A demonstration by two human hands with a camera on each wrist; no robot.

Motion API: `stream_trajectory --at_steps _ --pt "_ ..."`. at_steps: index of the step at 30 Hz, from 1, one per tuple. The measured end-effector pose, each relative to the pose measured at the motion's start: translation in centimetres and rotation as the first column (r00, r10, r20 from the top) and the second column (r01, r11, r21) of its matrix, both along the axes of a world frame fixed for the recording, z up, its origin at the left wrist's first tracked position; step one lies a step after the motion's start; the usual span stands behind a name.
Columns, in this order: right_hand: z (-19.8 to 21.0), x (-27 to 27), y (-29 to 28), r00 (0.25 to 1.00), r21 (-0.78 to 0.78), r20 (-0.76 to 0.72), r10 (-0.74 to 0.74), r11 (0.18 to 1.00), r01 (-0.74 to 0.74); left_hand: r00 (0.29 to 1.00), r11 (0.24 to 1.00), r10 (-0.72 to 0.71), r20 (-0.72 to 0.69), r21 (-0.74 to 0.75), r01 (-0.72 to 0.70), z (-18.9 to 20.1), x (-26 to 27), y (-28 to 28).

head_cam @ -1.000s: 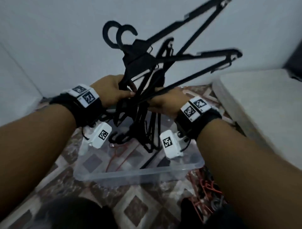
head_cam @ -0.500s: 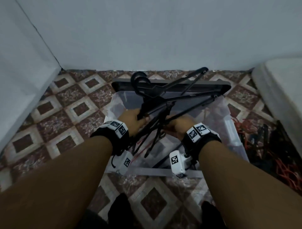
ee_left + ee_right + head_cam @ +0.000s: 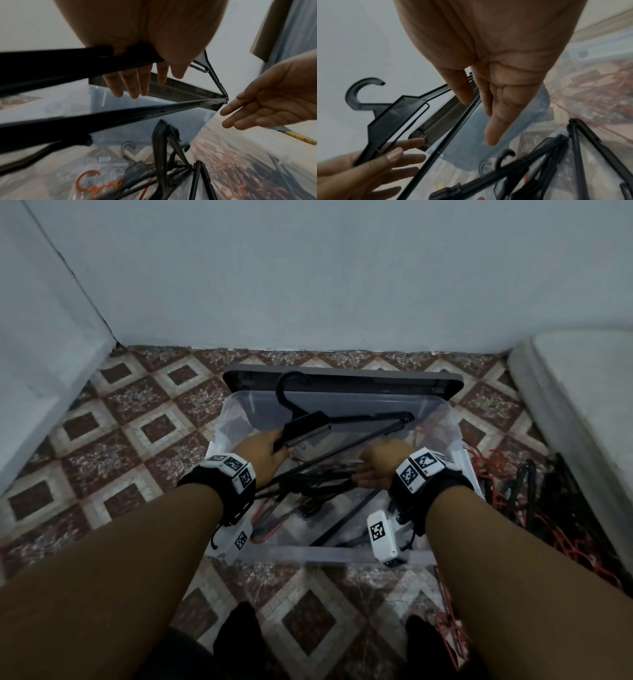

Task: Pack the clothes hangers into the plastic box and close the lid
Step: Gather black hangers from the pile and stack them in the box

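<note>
A clear plastic box (image 3: pixel 329 554) stands on the tiled floor, its dark grey lid (image 3: pixel 342 378) propped behind it. My left hand (image 3: pixel 263 450) is over the box's left half and pinches one black hanger (image 3: pixel 308 426) near its neck, thumb on top. The hook points toward the lid. In the right wrist view the thumb of the left hand (image 3: pixel 376 169) presses the same black hanger (image 3: pixel 390 119). My right hand (image 3: pixel 380 463) hovers open inside the box, fingers straight, holding nothing. Several black hangers (image 3: pixel 308 487) lie tangled on the box bottom beneath both hands.
A heap of red and black hangers (image 3: pixel 534 501) lies on the floor right of the box. A white padded block (image 3: pixel 582 405) stands at the right, a white panel (image 3: pixel 44 337) at the left, and a wall close behind. An orange hanger (image 3: pixel 91 185) lies in the box.
Both hands came down from in front of the wall into the box with the bundle of hangers. The right hand let go; most hangers now lie in the box.
</note>
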State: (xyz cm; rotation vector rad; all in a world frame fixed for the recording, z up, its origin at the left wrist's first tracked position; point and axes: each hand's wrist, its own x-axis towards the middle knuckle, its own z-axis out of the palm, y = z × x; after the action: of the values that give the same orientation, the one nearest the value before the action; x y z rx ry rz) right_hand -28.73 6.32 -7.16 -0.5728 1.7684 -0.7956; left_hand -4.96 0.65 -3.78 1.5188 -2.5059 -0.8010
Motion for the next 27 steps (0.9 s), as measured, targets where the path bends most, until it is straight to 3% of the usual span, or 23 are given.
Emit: stream_trajectory --at_steps 3,5,8,9,11,14,16,19,21,24,27 --pt "3.4 0.0 1.4 0.989 -0.037 -0.126 0.076 0.996 -0.081 0.999 1.0 -0.017 0.036 -0.025 0.018 1.8 0.0 0.2" --pt "6.7 -0.3 2.2 0.97 -0.196 -0.231 0.07 0.974 -0.117 0.999 0.998 -0.038 0.033 -0.049 0.04 3.3 0.1 0.4" --pt "12.2 -0.6 3.4 0.841 -0.449 -0.527 -0.122 0.88 -0.154 0.993 0.982 -0.103 0.057 -0.152 0.11 5.2 -0.2 0.8" --pt "13.8 -0.6 3.9 0.814 -0.521 -0.55 -0.187 0.839 -0.159 0.989 0.973 -0.126 0.078 -0.183 0.139 5.6 -0.5 0.9" --pt "15.8 -0.4 4.8 0.82 -0.601 -0.546 -0.171 0.762 -0.241 0.975 0.953 -0.173 0.14 -0.228 0.202 6.4 -1.3 1.1" --pt "16.7 -0.2 6.2 0.758 -0.572 -0.649 -0.061 0.696 -0.434 0.948 0.929 -0.239 0.209 -0.237 0.286 6.5 -2.5 1.4" --pt "16.8 -0.4 6.8 0.697 -0.498 -0.717 -0.008 0.706 -0.504 0.946 0.928 -0.25 0.204 -0.229 0.295 6.3 -3.1 1.4" --pt "16.3 -1.3 7.3 0.725 -0.473 -0.678 0.122 0.683 -0.557 0.948 0.938 -0.253 0.195 -0.192 0.29 5.6 -4.0 1.5" --pt "15.9 -1.5 7.3 0.722 -0.477 -0.679 0.129 0.67 -0.568 0.948 0.943 -0.239 0.212 -0.181 0.278 5.3 -4.8 1.6" --pt "15.2 -1.7 6.4 0.57 -0.395 -0.821 0.025 0.696 -0.599 0.945 0.945 -0.228 0.233 -0.179 0.272 5.1 -6.2 2.1" --pt "14.8 -2.3 5.2 0.416 -0.266 -0.909 0.037 0.715 -0.646 0.943 0.952 -0.233 0.236 -0.141 0.27 4.6 -7.4 2.5"
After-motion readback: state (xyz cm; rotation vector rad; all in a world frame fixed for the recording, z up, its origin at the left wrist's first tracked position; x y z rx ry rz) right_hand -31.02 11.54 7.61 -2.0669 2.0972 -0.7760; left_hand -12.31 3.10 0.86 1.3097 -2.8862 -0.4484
